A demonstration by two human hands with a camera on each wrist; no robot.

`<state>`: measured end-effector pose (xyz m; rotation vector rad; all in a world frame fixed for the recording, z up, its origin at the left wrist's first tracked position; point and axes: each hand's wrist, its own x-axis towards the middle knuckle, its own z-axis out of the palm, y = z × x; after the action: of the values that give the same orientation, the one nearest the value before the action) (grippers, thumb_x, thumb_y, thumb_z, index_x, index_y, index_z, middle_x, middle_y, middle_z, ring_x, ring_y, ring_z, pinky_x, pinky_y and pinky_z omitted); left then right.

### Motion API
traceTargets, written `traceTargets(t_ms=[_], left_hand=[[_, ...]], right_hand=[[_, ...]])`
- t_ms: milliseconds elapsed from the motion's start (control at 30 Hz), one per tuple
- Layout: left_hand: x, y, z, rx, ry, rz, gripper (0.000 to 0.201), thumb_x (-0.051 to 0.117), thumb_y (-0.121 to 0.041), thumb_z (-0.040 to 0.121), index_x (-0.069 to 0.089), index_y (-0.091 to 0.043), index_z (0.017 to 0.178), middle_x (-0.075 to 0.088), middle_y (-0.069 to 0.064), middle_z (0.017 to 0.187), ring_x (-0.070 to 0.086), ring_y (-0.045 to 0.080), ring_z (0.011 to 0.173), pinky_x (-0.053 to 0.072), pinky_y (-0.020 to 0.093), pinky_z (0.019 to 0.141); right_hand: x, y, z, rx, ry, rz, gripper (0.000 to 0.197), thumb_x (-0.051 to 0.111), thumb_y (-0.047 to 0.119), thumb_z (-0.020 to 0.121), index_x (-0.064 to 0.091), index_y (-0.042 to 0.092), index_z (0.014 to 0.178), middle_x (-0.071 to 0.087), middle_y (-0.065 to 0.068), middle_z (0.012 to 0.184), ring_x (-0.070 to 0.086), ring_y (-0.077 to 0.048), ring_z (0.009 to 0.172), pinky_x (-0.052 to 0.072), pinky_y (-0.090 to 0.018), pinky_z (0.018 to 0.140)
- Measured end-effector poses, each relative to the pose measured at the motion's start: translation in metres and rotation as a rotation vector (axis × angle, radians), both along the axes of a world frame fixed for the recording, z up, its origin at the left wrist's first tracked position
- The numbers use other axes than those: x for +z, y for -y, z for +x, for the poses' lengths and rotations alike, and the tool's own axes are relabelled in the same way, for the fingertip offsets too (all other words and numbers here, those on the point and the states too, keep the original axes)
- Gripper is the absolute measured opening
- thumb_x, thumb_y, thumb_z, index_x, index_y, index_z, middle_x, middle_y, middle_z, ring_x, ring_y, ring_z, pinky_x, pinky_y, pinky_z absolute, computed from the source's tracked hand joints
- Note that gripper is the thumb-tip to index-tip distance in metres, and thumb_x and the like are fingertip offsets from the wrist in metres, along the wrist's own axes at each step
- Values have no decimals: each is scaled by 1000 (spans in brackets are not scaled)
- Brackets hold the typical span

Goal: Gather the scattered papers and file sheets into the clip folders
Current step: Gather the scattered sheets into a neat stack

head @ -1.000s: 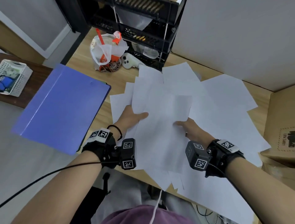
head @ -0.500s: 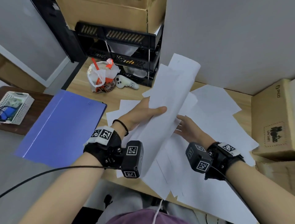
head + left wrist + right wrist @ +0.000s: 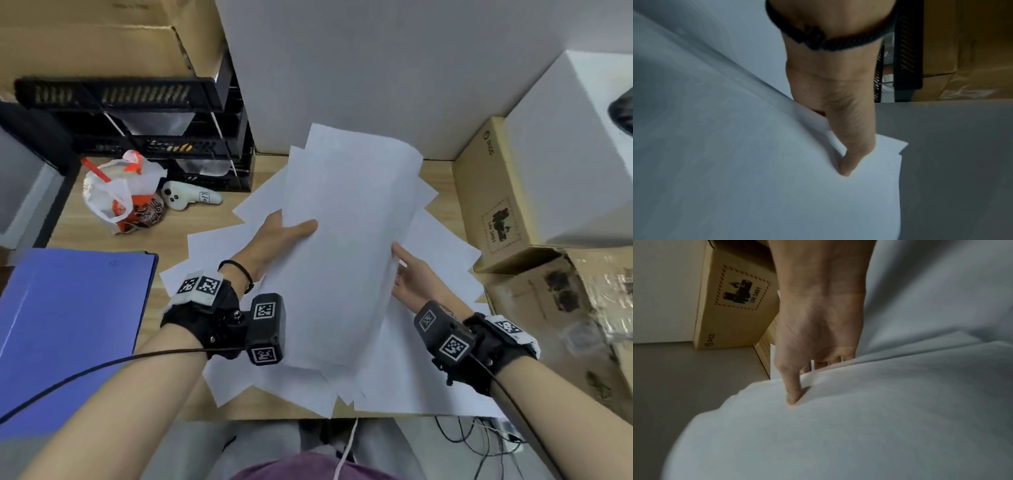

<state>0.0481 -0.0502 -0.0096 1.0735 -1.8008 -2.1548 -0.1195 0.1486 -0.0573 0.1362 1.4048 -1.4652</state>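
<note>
A stack of white sheets (image 3: 346, 246) is lifted above the desk, bowed and tilted away from me. My left hand (image 3: 291, 233) pinches its left edge, with the thumb on top and the fingers hidden underneath. In the left wrist view the thumb (image 3: 849, 162) presses the sheets (image 3: 756, 170). My right hand (image 3: 400, 267) pinches the right edge. There the thumb (image 3: 793, 394) lies on the paper (image 3: 859, 426) and the fingers are behind it. More loose sheets (image 3: 428, 383) lie scattered on the desk below. A closed blue folder (image 3: 68, 335) lies at the left, overhanging the desk edge.
A plastic bag with a cup (image 3: 120, 195) and a white controller (image 3: 186, 198) sit at the back left, before black stacked trays (image 3: 137, 120). Cardboard boxes (image 3: 496, 192) line the right side. A grey wall rises right behind the papers. Cables (image 3: 479, 435) hang below the front edge.
The sheets have come up off the desk in my left hand. My right hand, open under them half a second ago, now pinches their right edge. The head view has tilted up.
</note>
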Motion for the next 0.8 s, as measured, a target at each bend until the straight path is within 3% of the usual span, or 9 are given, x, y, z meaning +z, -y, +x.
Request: traceTargets(t_ms=[100,200,267,400,500,567,633,733,800], left_hand=[[-31,-4,5,53,146,-40,37,69,-14,86,58,-14,122,69,1,114,67,18,97,55,28,78],[-45,-7,4,11,237,-57,42,66,-3,84,55,-9,125,65,8,119,64,24,103,50,25,72],[-35,-4,-2,9,193,-95,43,64,-1,84,54,-11,125,64,5,117,64,20,102,50,23,71],[12,13,-12,128,-92,-168,39,72,-5,82,60,-18,117,69,-4,109,68,9,93,56,22,76],[30,27,-11,189,-261,-163,45,76,-6,78,60,-12,119,70,3,115,68,14,102,56,28,85],[19,31,-4,182,-240,-171,54,80,-10,75,58,-10,125,68,5,121,66,18,109,55,30,90],[-2,25,4,148,-118,-161,56,82,-16,73,60,-10,124,69,4,119,66,18,109,55,32,90],[-31,12,15,139,2,-127,48,79,-19,78,63,-11,122,69,2,116,66,19,109,54,28,86],[-31,8,14,170,-4,-127,42,75,-17,82,63,-11,122,69,-2,113,67,12,103,54,25,85]], right_hand=[[-1,-7,-2,125,-172,212,2,60,11,93,62,11,91,66,-6,83,64,-12,61,52,-21,55],[0,-7,-2,214,-273,325,11,55,0,93,61,9,93,64,-6,73,61,-11,50,49,-18,44],[9,1,-5,216,-331,310,15,54,-3,92,60,9,97,64,-9,77,61,-13,51,49,-19,46],[43,30,-23,108,-455,111,30,54,-2,89,60,24,102,67,-8,99,60,-23,78,41,-29,61],[66,40,-33,54,-475,-116,40,53,-3,90,58,27,117,73,1,106,68,-17,90,54,-28,70],[66,39,-32,71,-468,-154,44,52,-4,89,56,26,120,71,-1,114,69,-15,98,55,-28,79],[52,34,-23,129,-467,-84,43,53,-8,87,58,20,120,71,0,112,68,-15,100,53,-28,80],[30,27,-8,262,-474,52,41,52,-9,88,59,6,126,70,-2,114,66,-21,107,52,-22,79],[29,29,-5,264,-520,72,41,52,-8,88,60,4,126,69,-5,120,63,-24,114,52,-28,87]])
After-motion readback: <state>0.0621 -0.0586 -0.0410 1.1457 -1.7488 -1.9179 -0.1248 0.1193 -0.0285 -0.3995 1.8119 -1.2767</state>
